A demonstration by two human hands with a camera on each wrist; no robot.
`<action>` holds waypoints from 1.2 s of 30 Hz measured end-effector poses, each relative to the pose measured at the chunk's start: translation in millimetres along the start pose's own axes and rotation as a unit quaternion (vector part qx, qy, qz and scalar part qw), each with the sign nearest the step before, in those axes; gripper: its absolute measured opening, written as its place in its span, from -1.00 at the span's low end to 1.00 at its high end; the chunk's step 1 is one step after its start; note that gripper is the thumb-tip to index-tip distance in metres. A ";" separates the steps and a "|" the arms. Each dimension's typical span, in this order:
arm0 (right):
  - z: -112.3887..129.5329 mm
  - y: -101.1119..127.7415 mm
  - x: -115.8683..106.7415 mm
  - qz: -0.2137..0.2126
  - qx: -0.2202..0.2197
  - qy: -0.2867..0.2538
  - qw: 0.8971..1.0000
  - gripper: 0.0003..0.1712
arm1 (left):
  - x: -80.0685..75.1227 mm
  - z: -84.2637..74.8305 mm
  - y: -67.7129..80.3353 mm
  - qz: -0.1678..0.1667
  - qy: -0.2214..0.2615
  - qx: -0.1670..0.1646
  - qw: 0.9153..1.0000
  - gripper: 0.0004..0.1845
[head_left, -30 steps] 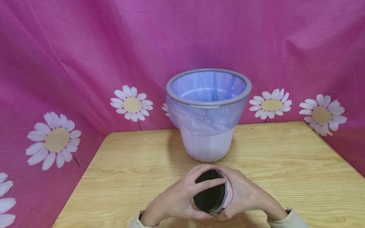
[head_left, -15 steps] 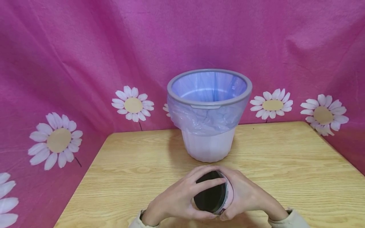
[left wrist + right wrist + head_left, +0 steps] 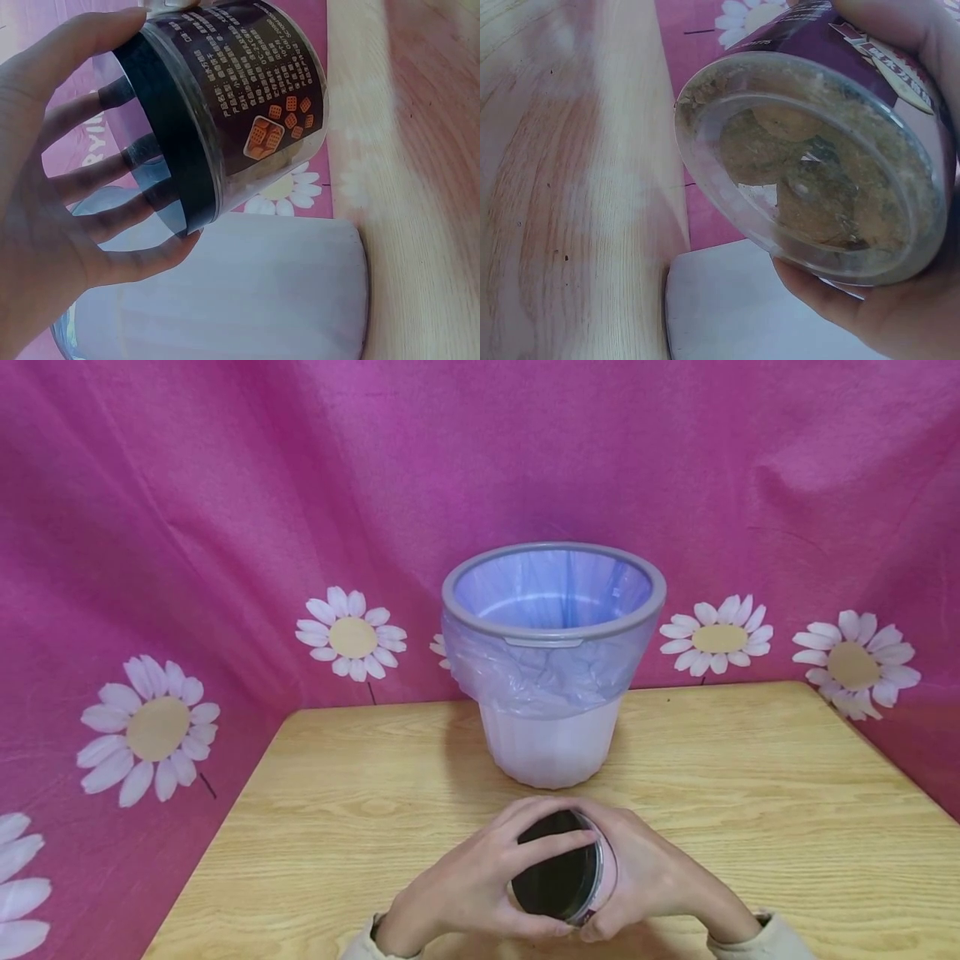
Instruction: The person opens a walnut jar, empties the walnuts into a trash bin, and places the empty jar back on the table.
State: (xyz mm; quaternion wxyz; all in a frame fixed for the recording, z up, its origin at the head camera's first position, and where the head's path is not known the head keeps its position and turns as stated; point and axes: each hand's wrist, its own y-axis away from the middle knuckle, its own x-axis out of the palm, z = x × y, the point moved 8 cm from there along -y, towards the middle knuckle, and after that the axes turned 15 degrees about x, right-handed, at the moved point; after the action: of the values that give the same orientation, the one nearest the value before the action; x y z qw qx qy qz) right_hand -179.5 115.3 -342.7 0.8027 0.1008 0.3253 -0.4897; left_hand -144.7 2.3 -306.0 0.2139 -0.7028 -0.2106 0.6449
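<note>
A clear plastic jar (image 3: pixel 262 82) with a dark printed label showing small waffle-like biscuits is held tilted between both hands, above the table. My left hand (image 3: pixel 480 868) grips its black lid (image 3: pixel 555 868), the fingers spread across the top and round the rim. Around the jar's body curls my right hand (image 3: pixel 637 864), with the thumb near the front. In the right wrist view the clear jar bottom (image 3: pixel 802 187) faces the camera, and brownish-green contents show through it. The fingers of the left hand (image 3: pixel 75 172) reach over the lid in the left wrist view.
A pale bin (image 3: pixel 551 747) with a grey rim and a bluish plastic liner (image 3: pixel 540 677) stands on the wooden table (image 3: pixel 360 793), just beyond the hands. Behind the table hangs a magenta cloth (image 3: pixel 480 452) with white daisies.
The head view shifts very slightly. Both hands keep the same hold on the jar and lid, with no clear movement between them.
</note>
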 end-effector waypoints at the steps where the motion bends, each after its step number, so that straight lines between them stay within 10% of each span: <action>1: -0.3 0.2 0.1 0.000 0.002 -0.001 1.000 0.21 | 0.3 -0.2 0.1 0.000 -0.001 0.000 1.000 -0.14; 36: 1.1 1.6 -1.3 -0.006 -0.023 0.009 1.000 0.22 | -2.6 6.1 8.6 0.027 0.009 -0.035 0.999 -0.13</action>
State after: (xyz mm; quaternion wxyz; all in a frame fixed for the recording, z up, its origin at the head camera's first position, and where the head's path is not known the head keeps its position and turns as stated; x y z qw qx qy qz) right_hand -178.0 116.5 -341.3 0.7989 0.0844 0.3442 -0.4860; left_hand -150.8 -6.1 -309.3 0.1739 -0.7209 -0.2123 0.6364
